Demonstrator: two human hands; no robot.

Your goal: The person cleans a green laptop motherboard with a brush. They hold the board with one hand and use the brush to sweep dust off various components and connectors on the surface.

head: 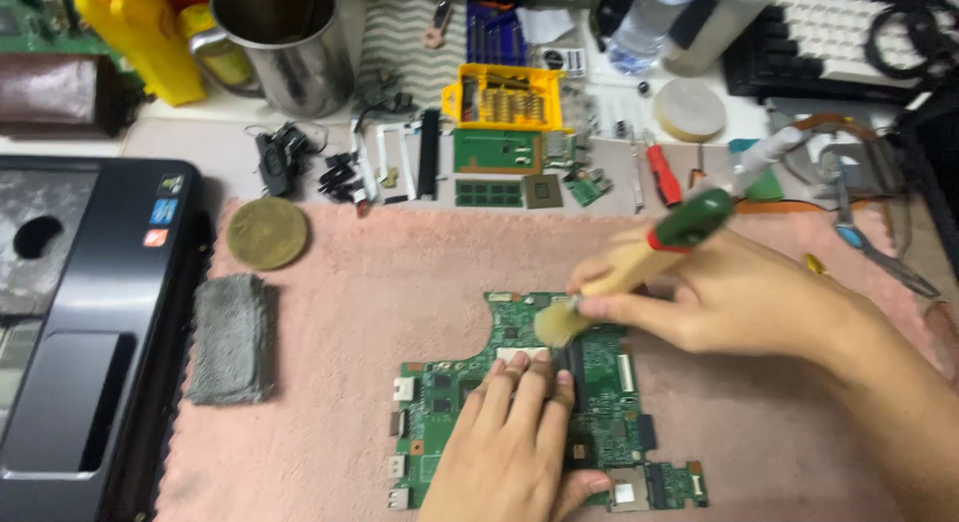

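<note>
Head view: hands on motherboard

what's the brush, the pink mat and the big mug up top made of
Brush: pale, likely wooden handle with a glossy green end; soft light bristles. Pink mat: looks like cloth or towel, matte and fuzzy. Mug: seemingly steel, grey with a dull shine.

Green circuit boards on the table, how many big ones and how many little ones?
Big board under the left hand and the brush in the right hand: 1
Little boards in the back row: 4
Total: 5
</note>
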